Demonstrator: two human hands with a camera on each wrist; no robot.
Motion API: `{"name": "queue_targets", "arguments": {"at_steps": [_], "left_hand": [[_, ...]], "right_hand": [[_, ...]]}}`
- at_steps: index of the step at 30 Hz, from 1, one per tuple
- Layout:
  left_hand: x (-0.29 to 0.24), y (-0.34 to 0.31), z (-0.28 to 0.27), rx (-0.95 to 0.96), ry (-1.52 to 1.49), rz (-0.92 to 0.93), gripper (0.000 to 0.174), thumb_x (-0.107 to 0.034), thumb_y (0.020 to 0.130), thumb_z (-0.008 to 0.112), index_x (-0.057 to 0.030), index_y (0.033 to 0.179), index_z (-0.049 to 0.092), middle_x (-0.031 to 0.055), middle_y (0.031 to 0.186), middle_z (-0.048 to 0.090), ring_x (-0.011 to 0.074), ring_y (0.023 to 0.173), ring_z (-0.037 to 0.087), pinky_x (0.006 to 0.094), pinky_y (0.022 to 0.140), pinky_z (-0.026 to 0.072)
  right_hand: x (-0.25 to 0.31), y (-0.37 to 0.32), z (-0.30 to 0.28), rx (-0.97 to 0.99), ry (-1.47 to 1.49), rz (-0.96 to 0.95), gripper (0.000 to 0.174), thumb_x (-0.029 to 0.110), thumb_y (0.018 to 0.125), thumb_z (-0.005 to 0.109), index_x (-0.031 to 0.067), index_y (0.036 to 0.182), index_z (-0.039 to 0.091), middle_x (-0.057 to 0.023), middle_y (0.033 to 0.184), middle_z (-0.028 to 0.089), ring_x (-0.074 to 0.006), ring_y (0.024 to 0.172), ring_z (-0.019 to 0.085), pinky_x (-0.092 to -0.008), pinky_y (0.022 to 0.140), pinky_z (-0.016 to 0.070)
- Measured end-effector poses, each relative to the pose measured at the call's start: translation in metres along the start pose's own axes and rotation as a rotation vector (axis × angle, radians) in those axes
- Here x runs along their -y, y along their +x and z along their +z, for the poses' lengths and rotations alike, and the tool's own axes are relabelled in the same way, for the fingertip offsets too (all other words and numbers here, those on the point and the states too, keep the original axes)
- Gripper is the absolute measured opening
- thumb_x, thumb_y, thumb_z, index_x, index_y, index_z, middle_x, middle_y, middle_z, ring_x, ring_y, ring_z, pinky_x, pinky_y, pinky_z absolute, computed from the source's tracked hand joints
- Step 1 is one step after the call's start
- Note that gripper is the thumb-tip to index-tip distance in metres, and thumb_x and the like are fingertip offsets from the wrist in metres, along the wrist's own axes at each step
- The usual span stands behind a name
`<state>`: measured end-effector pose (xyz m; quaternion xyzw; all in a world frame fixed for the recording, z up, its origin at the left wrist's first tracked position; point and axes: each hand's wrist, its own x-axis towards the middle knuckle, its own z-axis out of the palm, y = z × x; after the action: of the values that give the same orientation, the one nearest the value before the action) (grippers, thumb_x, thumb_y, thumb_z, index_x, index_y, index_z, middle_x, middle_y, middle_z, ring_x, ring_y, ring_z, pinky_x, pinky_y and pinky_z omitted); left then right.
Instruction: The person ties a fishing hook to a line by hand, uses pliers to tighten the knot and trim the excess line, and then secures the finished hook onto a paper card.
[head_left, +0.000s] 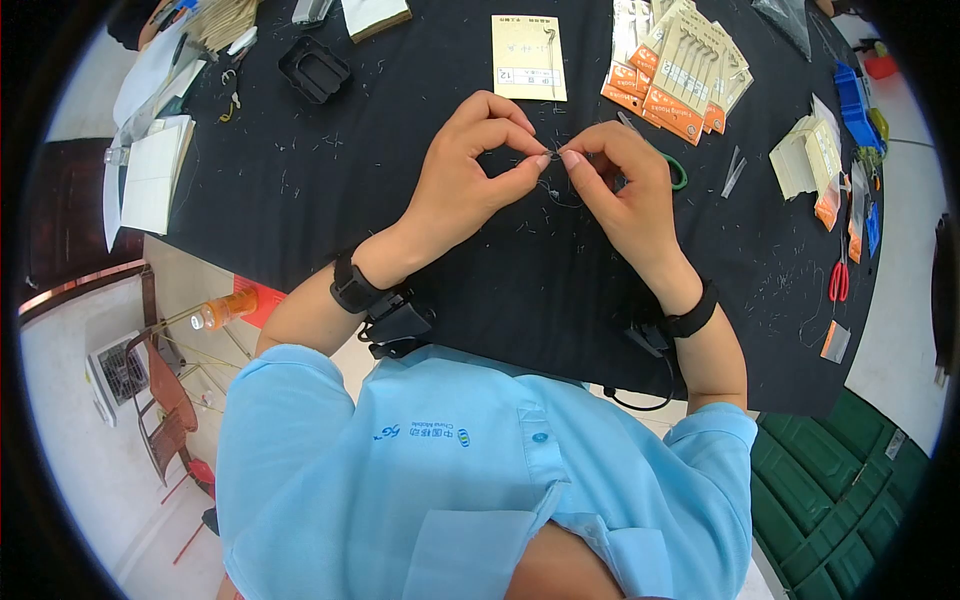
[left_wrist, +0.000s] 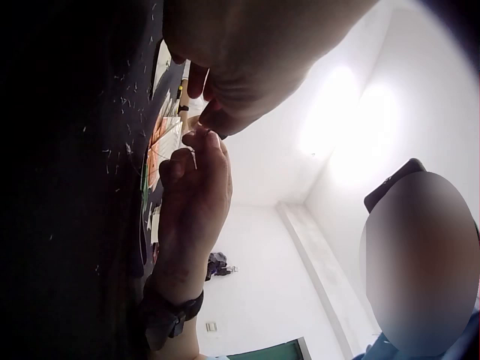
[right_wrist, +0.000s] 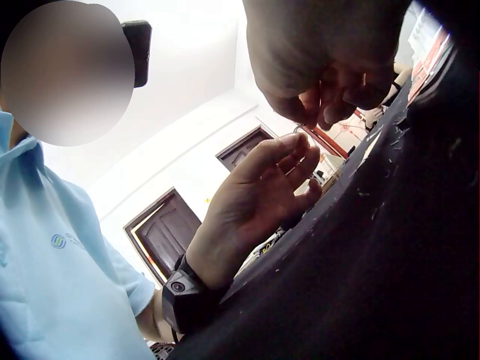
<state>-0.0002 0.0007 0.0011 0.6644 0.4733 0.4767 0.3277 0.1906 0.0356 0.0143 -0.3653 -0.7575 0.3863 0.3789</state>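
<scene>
In the head view my left hand (head_left: 470, 165) and right hand (head_left: 630, 185) meet fingertip to fingertip above the black cloth. Each pinches a tiny, thin thing between thumb and forefinger, with fine fishing line (head_left: 565, 204) looping below. Whether a hook is in the pinch I cannot tell. The left wrist view shows the right hand (left_wrist: 196, 195) with its thumb and forefinger together, close to the left fingertips. From the right wrist, the left hand (right_wrist: 259, 191) appears with its other fingers loosely bent. Green-handled scissors (head_left: 680, 172) lie partly hidden behind the right hand.
A card with a hook (head_left: 530, 60) lies ahead, and orange-and-white fishing hook packets (head_left: 685, 65) fan out to its right. A black tray (head_left: 314, 70) sits at upper left, paper stacks (head_left: 157, 175) at far left, red-handled scissors (head_left: 838, 281) at far right. Line scraps litter the cloth.
</scene>
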Motion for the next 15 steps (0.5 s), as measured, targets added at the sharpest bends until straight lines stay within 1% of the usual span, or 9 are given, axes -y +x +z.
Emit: {"name": "queue_targets", "arguments": {"at_steps": [15], "left_hand": [[0.0002, 0.0, -0.0013, 0.0, 0.01, -0.002, 0.009, -0.011, 0.077, 0.069, -0.0061, 0.085, 0.067, 0.0022, 0.097, 0.055, 0.0134, 0.092, 0.055, 0.0272, 0.082, 0.0423]], "right_hand": [[-0.0014, -0.0007, -0.0002, 0.018, 0.005, 0.019, 0.01, 0.009, 0.084, 0.064, -0.0006, 0.087, 0.063, -0.0051, 0.077, 0.057, -0.0093, 0.058, 0.05, -0.0218, 0.051, 0.0372]]}}
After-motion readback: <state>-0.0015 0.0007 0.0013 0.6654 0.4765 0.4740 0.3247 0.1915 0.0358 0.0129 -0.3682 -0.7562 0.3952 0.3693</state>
